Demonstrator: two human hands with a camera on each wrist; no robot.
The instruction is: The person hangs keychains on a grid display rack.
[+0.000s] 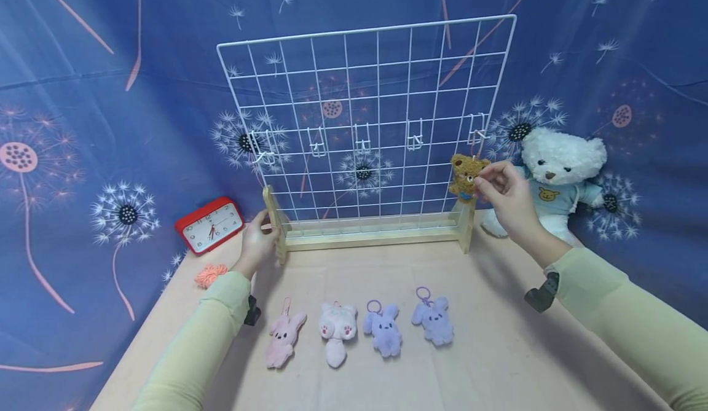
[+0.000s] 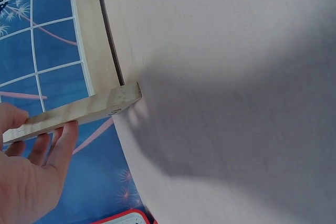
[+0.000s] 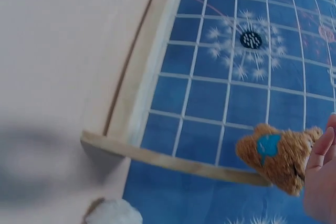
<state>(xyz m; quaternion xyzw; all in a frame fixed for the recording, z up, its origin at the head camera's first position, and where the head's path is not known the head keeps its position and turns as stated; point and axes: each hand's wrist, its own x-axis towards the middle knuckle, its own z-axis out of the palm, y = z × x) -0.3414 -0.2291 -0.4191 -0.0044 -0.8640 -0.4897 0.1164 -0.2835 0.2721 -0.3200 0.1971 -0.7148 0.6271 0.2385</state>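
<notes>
My left hand (image 1: 259,243) grips the left wooden upright (image 1: 273,220) of a stand that carries a white wire grid (image 1: 362,183). In the left wrist view, thumb and fingers lie on opposite sides of that upright (image 2: 79,115). At the grid's right end, my right hand (image 1: 507,193) pinches the side of a small brown teddy bear plush (image 1: 463,174) with a blue patch (image 3: 268,145) on its front. The bear is upright, just below the rightmost white hook (image 1: 477,134). My right fingertips partly cover it.
Several more hooks (image 1: 362,145) hang along the grid. On the table lie a pink plush (image 1: 284,339), a whitish plush (image 1: 337,328) and two purple plush charms (image 1: 384,332). A red clock (image 1: 210,225) and orange yarn (image 1: 210,275) are left; a white teddy bear (image 1: 561,159) sits right.
</notes>
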